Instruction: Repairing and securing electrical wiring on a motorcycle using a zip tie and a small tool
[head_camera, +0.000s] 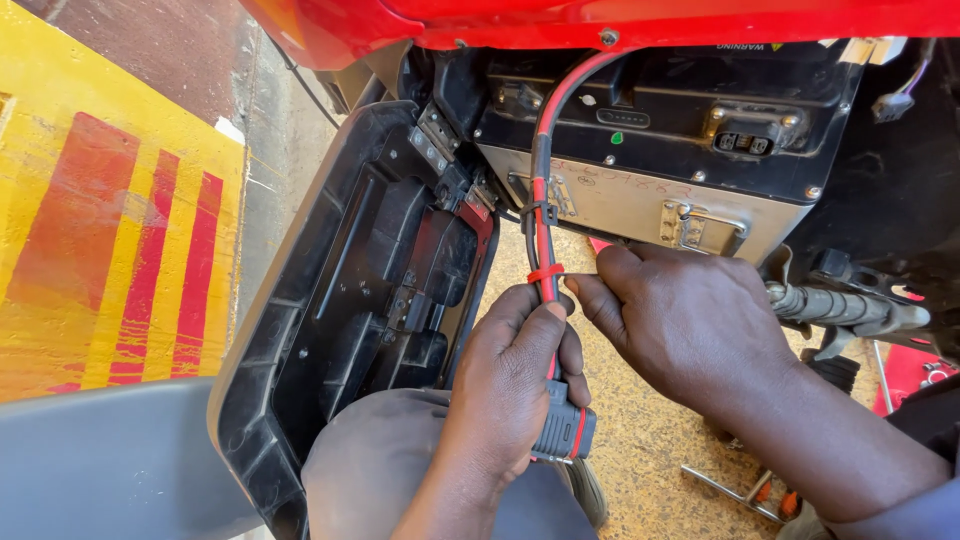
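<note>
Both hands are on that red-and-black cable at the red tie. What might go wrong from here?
1. The left hand grips the cable just above its connector; a hard pull may strain that joint.
2. The right hand pinches at the red tie; over-tightening might pinch the wires.
3. The cable bends sharply under the red panel; tugging may stress it there.

Speckled floor (650, 450) carries metal tools (735, 492) with orange handles
</note>
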